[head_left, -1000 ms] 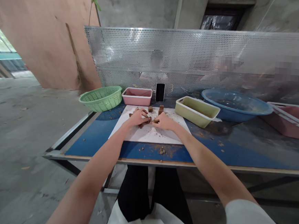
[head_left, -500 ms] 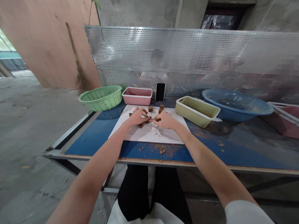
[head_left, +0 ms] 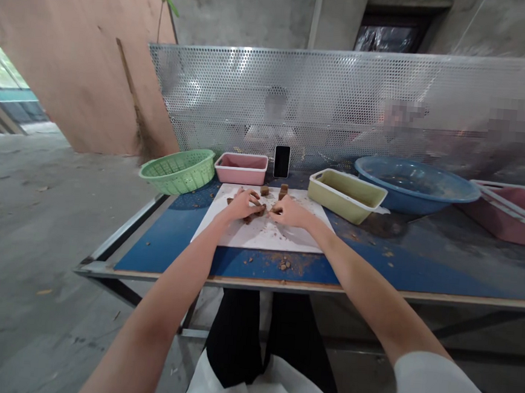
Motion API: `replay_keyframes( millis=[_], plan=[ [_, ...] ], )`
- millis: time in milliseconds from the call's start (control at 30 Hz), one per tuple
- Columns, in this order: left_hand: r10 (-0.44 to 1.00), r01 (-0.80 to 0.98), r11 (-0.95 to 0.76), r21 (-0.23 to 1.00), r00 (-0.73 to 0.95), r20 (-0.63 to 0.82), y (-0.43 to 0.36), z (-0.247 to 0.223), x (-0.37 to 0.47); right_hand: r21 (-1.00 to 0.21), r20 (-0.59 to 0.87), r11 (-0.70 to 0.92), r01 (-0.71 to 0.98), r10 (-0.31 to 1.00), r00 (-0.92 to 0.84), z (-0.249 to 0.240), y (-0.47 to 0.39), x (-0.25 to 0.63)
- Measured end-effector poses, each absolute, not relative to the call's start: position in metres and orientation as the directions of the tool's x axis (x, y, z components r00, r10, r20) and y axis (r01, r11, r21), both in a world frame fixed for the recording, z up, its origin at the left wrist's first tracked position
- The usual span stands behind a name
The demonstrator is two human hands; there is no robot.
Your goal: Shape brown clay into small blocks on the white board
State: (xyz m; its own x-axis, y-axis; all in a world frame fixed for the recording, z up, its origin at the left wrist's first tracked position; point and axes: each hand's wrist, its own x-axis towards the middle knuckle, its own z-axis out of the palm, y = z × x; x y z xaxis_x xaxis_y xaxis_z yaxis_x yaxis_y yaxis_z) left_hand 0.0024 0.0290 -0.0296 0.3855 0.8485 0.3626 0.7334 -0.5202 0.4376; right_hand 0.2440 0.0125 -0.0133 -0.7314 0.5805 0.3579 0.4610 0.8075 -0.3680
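Observation:
My left hand (head_left: pixel 243 205) rests over the white board (head_left: pixel 295 241), its fingers curled round a brown, clay-like lump (head_left: pixel 261 211). More dark brown pieces lie under and beside this hand, partly hidden by it. Just across a small gap, my right hand (head_left: pixel 292 211) is closed, thumb and fingers pinched together low over the board. What it pinches, if anything, is too small to make out. Behind the hands stand a small brown block (head_left: pixel 264 191) and a taller brown block (head_left: pixel 283 190). Brown crumbs are scattered over the board.
Along the back of the blue table (head_left: pixel 158 246) are a green basket (head_left: pixel 177 175), a pink basin (head_left: pixel 241 170), an upright phone (head_left: pixel 282 162), an olive-green basin (head_left: pixel 344 197) and a wide blue basin (head_left: pixel 415 187). Reddish containers (head_left: pixel 510 222) stand at right. A perforated metal panel (head_left: pixel 234 91) rises behind.
My right fingertips have drawn slightly to the right, so the gap between the hands is a little wider. My left hand has hardly moved.

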Motion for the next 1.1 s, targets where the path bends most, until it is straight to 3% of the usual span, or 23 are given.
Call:
replay_keyframes(
  millis=[233, 433, 633, 767, 900, 1100],
  plan=[
    [0.847, 0.731, -0.525, 0.437, 0.394, 0.358, 0.024, -0.024, 0.004, -0.309, 0.42, 0.815, 0.49, 0.579, -0.698, -0.018, 0.019, 0.244],
    [0.86, 0.625, -0.503, 0.598, 0.296, 0.415, 0.021, -0.014, 0.008, -0.184, 0.449, 0.801, 0.569, 0.584, -0.677, -0.017, 0.021, 0.245],
    [0.901, 0.631, -0.343, 0.696, 0.012, 0.433, 0.025, -0.018, 0.005, 0.189, 0.383, 0.806, 0.561, 0.466, -0.798, -0.018, 0.018, 0.238],
    [0.905, 0.636, -0.269, 0.724, -0.091, 0.416, 0.028, -0.02, 0.002, 0.32, 0.36, 0.792, 0.52, 0.406, -0.84, -0.019, 0.018, 0.234],
    [0.902, 0.63, -0.237, 0.74, -0.141, 0.409, 0.029, -0.021, 0.001, 0.372, 0.349, 0.779, 0.504, 0.386, -0.854, -0.021, 0.02, 0.232],
    [0.899, 0.63, -0.239, 0.739, -0.144, 0.413, 0.027, -0.019, 0.002, 0.34, 0.358, 0.801, 0.492, 0.374, -0.856, -0.02, 0.023, 0.232]
  ],
)
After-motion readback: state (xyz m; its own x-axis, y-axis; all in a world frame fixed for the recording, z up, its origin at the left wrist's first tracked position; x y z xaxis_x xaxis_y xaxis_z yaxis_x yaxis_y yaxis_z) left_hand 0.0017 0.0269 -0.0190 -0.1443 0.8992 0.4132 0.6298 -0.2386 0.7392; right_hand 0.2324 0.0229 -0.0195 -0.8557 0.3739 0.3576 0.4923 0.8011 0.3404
